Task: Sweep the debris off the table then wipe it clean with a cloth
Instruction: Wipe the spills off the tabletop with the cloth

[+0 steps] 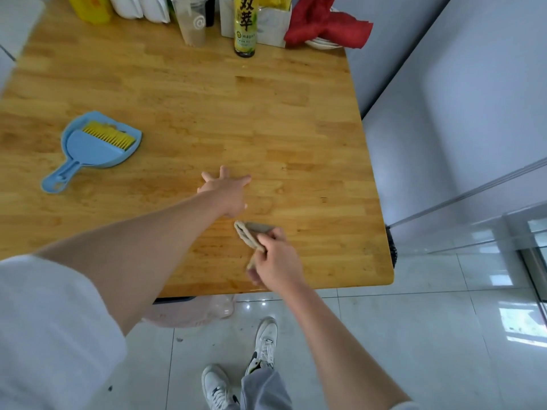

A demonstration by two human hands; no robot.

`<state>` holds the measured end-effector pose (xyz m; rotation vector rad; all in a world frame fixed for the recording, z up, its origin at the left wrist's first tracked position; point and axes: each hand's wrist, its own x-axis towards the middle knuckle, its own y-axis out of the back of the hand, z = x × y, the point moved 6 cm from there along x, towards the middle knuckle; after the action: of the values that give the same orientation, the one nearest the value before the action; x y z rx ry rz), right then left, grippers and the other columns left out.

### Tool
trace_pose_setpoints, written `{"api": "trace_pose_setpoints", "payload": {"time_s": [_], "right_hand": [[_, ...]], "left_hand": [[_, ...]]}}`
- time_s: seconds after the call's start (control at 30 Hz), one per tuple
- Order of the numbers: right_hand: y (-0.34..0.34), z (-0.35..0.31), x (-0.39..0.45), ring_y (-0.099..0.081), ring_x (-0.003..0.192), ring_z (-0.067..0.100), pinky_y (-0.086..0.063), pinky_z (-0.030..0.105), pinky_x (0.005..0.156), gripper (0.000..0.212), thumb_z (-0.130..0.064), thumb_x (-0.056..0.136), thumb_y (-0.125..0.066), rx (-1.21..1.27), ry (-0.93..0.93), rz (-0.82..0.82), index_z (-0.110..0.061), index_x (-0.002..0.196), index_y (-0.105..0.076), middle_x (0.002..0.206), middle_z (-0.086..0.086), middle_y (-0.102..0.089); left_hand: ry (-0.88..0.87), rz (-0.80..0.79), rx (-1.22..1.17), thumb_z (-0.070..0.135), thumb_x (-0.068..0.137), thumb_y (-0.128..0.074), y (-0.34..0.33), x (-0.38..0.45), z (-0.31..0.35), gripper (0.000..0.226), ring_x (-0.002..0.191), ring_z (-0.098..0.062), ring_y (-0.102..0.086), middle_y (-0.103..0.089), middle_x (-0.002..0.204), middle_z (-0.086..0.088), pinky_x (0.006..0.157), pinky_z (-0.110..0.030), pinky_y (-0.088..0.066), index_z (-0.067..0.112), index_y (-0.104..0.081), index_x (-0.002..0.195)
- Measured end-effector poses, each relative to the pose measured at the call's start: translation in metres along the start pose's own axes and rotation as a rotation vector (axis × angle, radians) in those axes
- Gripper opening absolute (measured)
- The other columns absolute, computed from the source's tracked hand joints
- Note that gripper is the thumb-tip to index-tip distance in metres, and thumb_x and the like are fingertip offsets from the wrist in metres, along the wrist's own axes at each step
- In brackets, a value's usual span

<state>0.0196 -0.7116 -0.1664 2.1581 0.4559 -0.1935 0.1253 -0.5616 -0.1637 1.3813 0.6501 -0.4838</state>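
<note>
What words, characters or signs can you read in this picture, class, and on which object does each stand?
"双萃": large characters on the yellow label of the bottle.
"@": white sign on the clear plastic cup.
Small print at the bottom of the bottle label: too small to read.

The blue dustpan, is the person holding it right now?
No, the blue dustpan lies alone on the table, apart from both hands.

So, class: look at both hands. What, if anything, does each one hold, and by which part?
The right hand grips the folded beige cloth at its near end. The left hand holds nothing; its fingers are spread over the table.
</note>
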Motion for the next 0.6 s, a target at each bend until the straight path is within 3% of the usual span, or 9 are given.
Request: {"api": "trace_pose_setpoints", "payload": {"time_s": [0.03,0.1,0.17,0.23,0.3,0.33,0.43,0.53,0.6], "right_hand": [[0.013,0.019,0.000,-0.065,0.055,0.004,-0.051,0.018,0.044,0.023,-0.013,0.100,-0.048,-0.020,-0.047,0.020,-0.017,0.113,-0.066,0.114,-0.004,-0.048],[0.046,0.063,-0.009,-0.066,0.053,0.009,-0.056,0.030,0.048,0.022,-0.012,0.098,-0.047,-0.021,-0.212,0.139,-0.022,0.095,-0.067,0.117,-0.001,-0.050],[0.065,0.093,-0.020,-0.066,0.048,0.012,-0.058,0.038,0.050,0.023,-0.010,0.098,-0.046,0.008,-0.330,0.254,-0.023,0.093,-0.064,0.118,-0.001,-0.048],[0.058,0.088,-0.025,-0.062,0.048,0.006,-0.053,0.020,0.046,0.019,-0.009,0.099,-0.048,-0.036,-0.339,0.281,-0.016,0.104,-0.065,0.119,-0.003,-0.045],[0.028,0.054,-0.016,-0.060,0.054,0.002,-0.047,0.011,0.045,0.015,-0.010,0.099,-0.050,-0.022,-0.256,0.221,-0.012,0.105,-0.063,0.120,-0.004,-0.042],[0.006,0.031,-0.009,-0.063,0.059,0.005,-0.050,0.013,0.047,0.015,-0.013,0.098,-0.051,-0.018,-0.156,0.172,-0.013,0.107,-0.063,0.121,-0.003,-0.043],[-0.037,-0.034,0.033,-0.070,0.075,0.021,-0.062,0.036,0.060,0.028,-0.017,0.098,-0.050,0.000,0.093,-0.004,-0.020,0.124,-0.059,0.122,0.001,-0.042],[-0.017,-0.044,0.051,-0.072,0.071,0.024,-0.062,0.042,0.062,0.030,-0.014,0.101,-0.047,0.132,0.050,-0.106,-0.013,0.128,-0.061,0.123,0.001,-0.044],[0.022,-0.013,0.047,-0.072,0.058,0.015,-0.060,0.036,0.053,0.025,-0.012,0.102,-0.048,0.224,-0.047,-0.030,-0.010,0.121,-0.064,0.119,0.000,-0.048]], "left_hand": [[-0.008,-0.017,-0.001,0.036,0.102,-0.047,0.001,0.000,0.000,0.073,0.145,-0.052,0.007,0.020,0.163,-0.006,0.109,-0.059,-0.037,0.049,0.003,0.153],[-0.011,-0.045,-0.009,0.025,0.104,-0.044,0.001,0.001,-0.001,0.074,0.145,-0.053,0.008,0.022,0.162,-0.005,0.106,-0.056,-0.041,0.050,0.006,0.152],[0.004,-0.036,0.003,0.012,0.102,-0.042,0.002,0.002,-0.001,0.080,0.145,-0.052,0.008,0.024,0.161,-0.004,0.102,-0.054,-0.046,0.051,0.009,0.151],[-0.004,-0.042,0.035,0.005,0.101,-0.039,0.001,0.002,0.001,0.084,0.145,-0.052,0.009,0.026,0.161,-0.004,0.104,-0.054,-0.044,0.051,0.011,0.150],[-0.016,-0.091,0.061,0.002,0.099,-0.036,0.001,0.001,0.005,0.086,0.145,-0.051,0.009,0.027,0.161,-0.004,0.105,-0.055,-0.041,0.050,0.012,0.150],[-0.024,-0.102,0.080,0.000,0.098,-0.036,0.001,-0.001,0.006,0.086,0.146,-0.050,0.010,0.026,0.161,-0.005,0.107,-0.056,-0.038,0.049,0.011,0.151],[-0.081,-0.118,0.177,0.001,0.098,-0.036,0.018,-0.006,0.006,0.078,0.148,-0.043,0.009,0.014,0.163,-0.010,0.117,-0.060,-0.016,0.037,0.002,0.157],[-0.154,-0.116,0.174,0.004,0.100,-0.035,0.031,-0.007,-0.005,0.070,0.151,-0.034,0.002,0.000,0.165,-0.011,0.119,-0.057,-0.003,0.031,-0.007,0.158],[-0.165,-0.118,0.118,0.003,0.101,-0.032,0.038,-0.003,-0.019,0.069,0.152,-0.031,0.000,-0.001,0.166,-0.008,0.120,-0.054,0.000,0.032,-0.008,0.158]]}}
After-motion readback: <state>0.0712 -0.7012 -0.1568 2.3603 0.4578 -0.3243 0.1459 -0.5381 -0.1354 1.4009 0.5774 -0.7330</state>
